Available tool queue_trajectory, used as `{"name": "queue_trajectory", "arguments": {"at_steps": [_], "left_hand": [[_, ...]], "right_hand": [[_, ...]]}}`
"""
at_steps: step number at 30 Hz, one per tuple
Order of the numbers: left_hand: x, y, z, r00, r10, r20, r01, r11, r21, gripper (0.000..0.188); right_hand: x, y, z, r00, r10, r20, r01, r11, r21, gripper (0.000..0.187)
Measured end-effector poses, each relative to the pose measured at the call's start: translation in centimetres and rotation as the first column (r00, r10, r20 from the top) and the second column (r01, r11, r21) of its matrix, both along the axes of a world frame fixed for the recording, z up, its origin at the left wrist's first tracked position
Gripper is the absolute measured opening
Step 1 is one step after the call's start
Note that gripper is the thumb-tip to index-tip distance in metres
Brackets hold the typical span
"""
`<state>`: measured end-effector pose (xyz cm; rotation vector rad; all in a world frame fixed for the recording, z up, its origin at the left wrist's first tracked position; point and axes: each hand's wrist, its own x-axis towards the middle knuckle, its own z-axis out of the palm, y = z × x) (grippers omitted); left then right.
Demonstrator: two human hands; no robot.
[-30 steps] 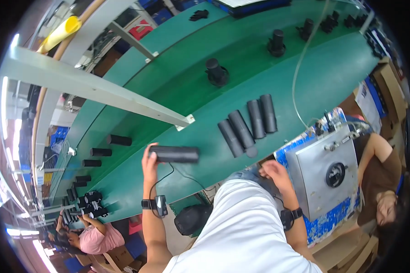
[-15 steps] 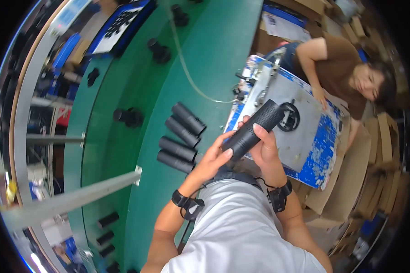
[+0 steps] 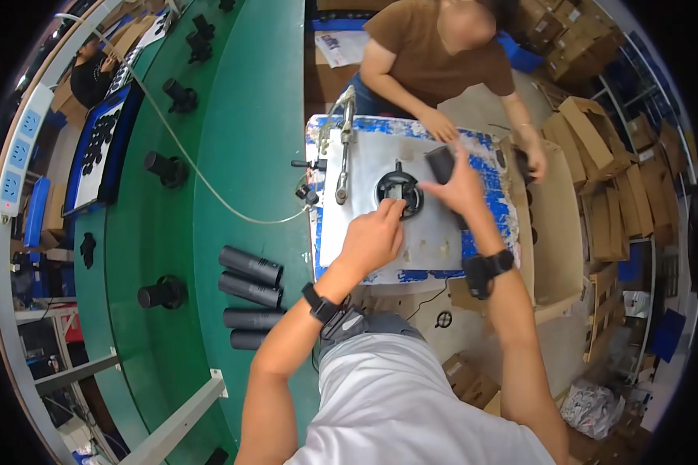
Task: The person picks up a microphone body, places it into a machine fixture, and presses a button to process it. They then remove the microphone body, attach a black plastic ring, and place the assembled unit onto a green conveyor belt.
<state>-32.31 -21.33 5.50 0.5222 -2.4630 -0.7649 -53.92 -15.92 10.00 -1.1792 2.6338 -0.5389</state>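
Observation:
My left hand [image 3: 374,236] reaches over the worn metal-topped worktable [image 3: 426,252], its fingers closed at the middle of a black round part with spokes [image 3: 417,203]. To the right, my right hand [image 3: 461,186] has its thumb spread away from its fingers. Beside and partly under that hand lies a black perforated tube [image 3: 440,164], on the tabletop. A metal lever clamp [image 3: 344,159] is fixed at the table's left side. Several black tubes [image 3: 250,265] lie side by side on the green bench [image 3: 248,178], left of my left forearm.
Across the table a person in a brown shirt [image 3: 419,46] has one hand on its far edge. An open cardboard box [image 3: 558,232] adjoins the right side. Black fittings [image 3: 167,168] stand along the green bench; a thin hose [image 3: 202,177] crosses it. A metal bar [image 3: 182,415] juts in lower left.
The black tube, held in both hands before, is now on the tabletop by my right hand. My left hand has moved to the round part. The view has turned toward the table.

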Motion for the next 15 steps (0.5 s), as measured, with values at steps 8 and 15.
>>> {"name": "queue_trajectory", "arguments": {"at_steps": [8, 15], "left_hand": [[-3.6, -3.5, -3.8, 0.914, -0.186, 0.362, 0.257, 0.953, -0.16, 0.032], [-4.0, -3.4, -4.5, 0.942, -0.149, 0.3, 0.21, 0.961, -0.18, 0.027]], "right_hand": [[3.5, -3.3, -2.7, 0.959, 0.073, -0.274, 0.002, 0.965, 0.264, 0.117], [2.1, -3.9, -1.9, 0.982, 0.008, -0.187, 0.038, 0.97, 0.239, 0.092]]}}
